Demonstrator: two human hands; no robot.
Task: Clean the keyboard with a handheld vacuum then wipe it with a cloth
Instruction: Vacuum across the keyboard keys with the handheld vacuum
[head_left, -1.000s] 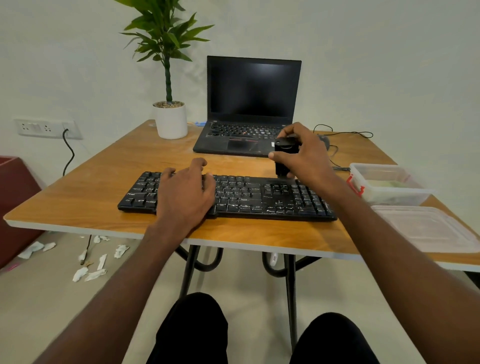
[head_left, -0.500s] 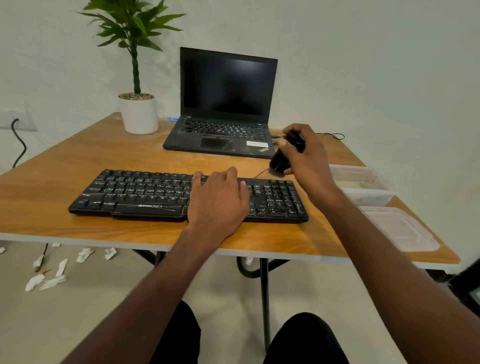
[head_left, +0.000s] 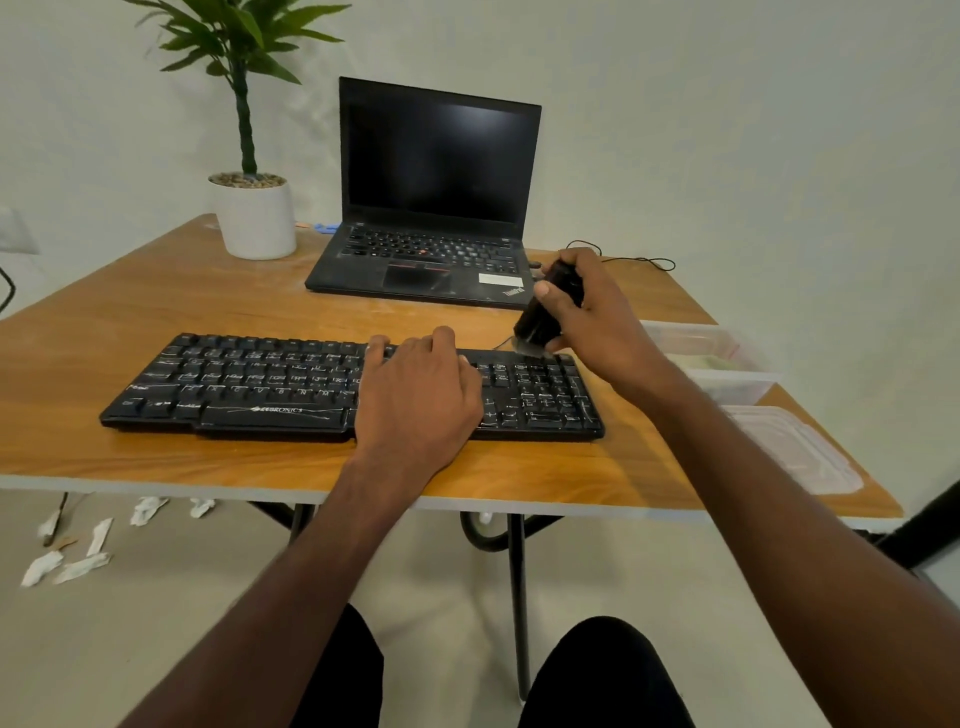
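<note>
1. There, the black keyboard (head_left: 260, 387) lay along the near edge of the wooden table (head_left: 130, 312).
2. The left hand (head_left: 421, 395) rested flat on its middle keys, fingers relaxed and holding nothing.
3. The right hand (head_left: 592, 317) gripped a small black handheld vacuum (head_left: 545, 312), fingers curled round it, its brush end touching the keyboard's far right corner.
4. An open laptop (head_left: 431, 208) and a potted plant (head_left: 254, 208) stood behind; a clear plastic container (head_left: 727, 364) sat to the right.

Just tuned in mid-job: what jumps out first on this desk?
The right hand grips a small black handheld vacuum, its brush end at the far right corner of the black keyboard. The left hand rests flat on the keys, right of the keyboard's middle. Behind, an open laptop sits with a dark screen.
</note>
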